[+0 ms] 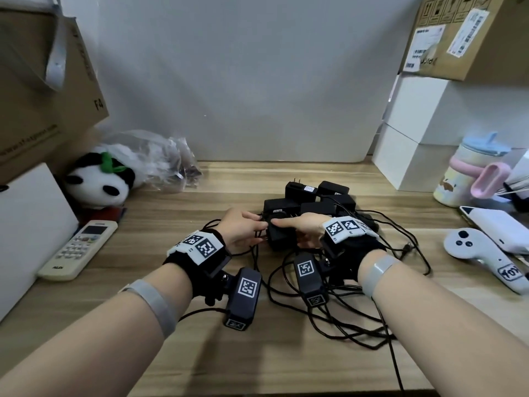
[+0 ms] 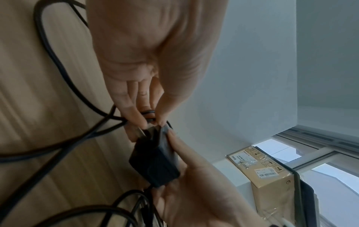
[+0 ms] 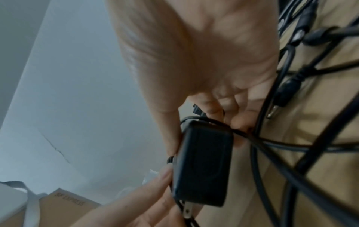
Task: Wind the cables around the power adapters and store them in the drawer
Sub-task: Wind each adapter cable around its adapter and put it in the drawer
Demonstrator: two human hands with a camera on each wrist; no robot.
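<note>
A black power adapter (image 1: 279, 234) (image 2: 155, 162) (image 3: 202, 167) is held just above the wooden desk (image 1: 200, 202) between both hands. My right hand (image 1: 300, 229) (image 3: 194, 86) grips its body, thumb along the top. My left hand (image 1: 243, 227) (image 2: 147, 86) pinches its black cable (image 2: 149, 115) at the plug end, by the metal prongs (image 3: 187, 210). Several more black adapters (image 1: 312, 196) lie in a heap just behind. Their loose cables (image 1: 329, 308) sprawl tangled on the desk under my right wrist. No drawer is in view.
A white remote (image 1: 78, 249), a panda plush (image 1: 100, 179) and a plastic bag (image 1: 166, 161) sit at the left. Cardboard boxes (image 1: 48, 90) and white boxes (image 1: 415, 133) flank the desk. A pastel cup (image 1: 469, 170) and a white controller (image 1: 483, 253) lie at the right.
</note>
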